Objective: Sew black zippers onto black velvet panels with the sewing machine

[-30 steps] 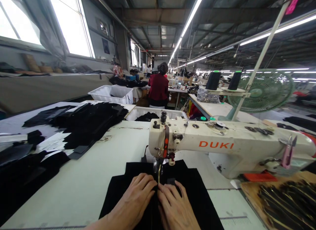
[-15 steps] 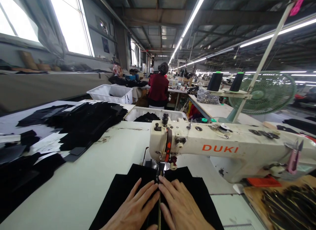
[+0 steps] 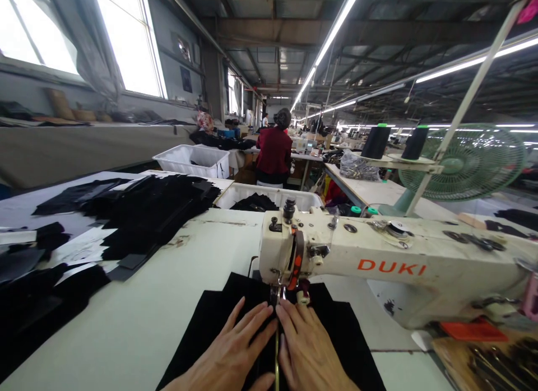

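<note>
My left hand (image 3: 229, 354) lies flat on a black fabric piece (image 3: 202, 329), fingers stretched toward the needle. My right hand (image 3: 309, 352) lies flat beside it on the same cloth, fingertips just below the presser foot (image 3: 277, 293). A thin metallic strip, perhaps a zipper (image 3: 277, 357), runs between the two hands. The cream DUKI sewing machine (image 3: 378, 262) stands directly behind the hands, its head over the fabric.
A heap of black cut pieces (image 3: 147, 206) covers the table's left side. A white bin (image 3: 269, 198) sits behind the machine, another white bin (image 3: 193, 160) further back. A person in a red top (image 3: 274, 150) sits ahead. Thread cones (image 3: 375, 142) and a green fan (image 3: 471, 164) stand at right.
My fingers went from curled at the needle to stretched flat on the cloth. The view has shifted slightly, with the machine now lower and more to the right.
</note>
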A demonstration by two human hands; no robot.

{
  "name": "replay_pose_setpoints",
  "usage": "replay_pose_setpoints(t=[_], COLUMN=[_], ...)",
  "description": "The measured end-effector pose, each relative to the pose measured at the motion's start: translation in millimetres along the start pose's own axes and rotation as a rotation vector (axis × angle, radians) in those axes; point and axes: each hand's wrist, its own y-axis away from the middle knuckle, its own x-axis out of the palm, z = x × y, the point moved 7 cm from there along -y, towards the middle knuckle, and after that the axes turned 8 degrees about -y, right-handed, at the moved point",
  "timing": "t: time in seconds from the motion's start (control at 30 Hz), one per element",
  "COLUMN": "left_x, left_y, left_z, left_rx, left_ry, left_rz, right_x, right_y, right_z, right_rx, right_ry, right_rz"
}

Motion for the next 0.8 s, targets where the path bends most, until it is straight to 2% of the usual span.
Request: replay_pose_setpoints(t=[0.2,0.43,0.7,0.8], left_x=[9.9,16.6,7.7,5.0], left_y=[1.2,5.3,10.4,10.0], left_z=[5.5,6.5,0.2,-0.9], left_rx=[-0.059,-0.039,-0.016,-0.018], left_ry=[-0.021,-0.013,-0.074,-0.084], left_rz=[-0.02,-0.022,-0.138,-0.144], right_x=[0.3,-23.2,-24.3,-27.2], right_y=[-10.9,5.0,5.2,4.0], right_z=[-13.7,5.7,8.5,8.3], right_rx=[0.119,-0.014,-0.032,-0.031], right_ry=[-0.099,-0.122,-0.111,-0.118], right_rz=[0.078,0.048,0.01,0.001])
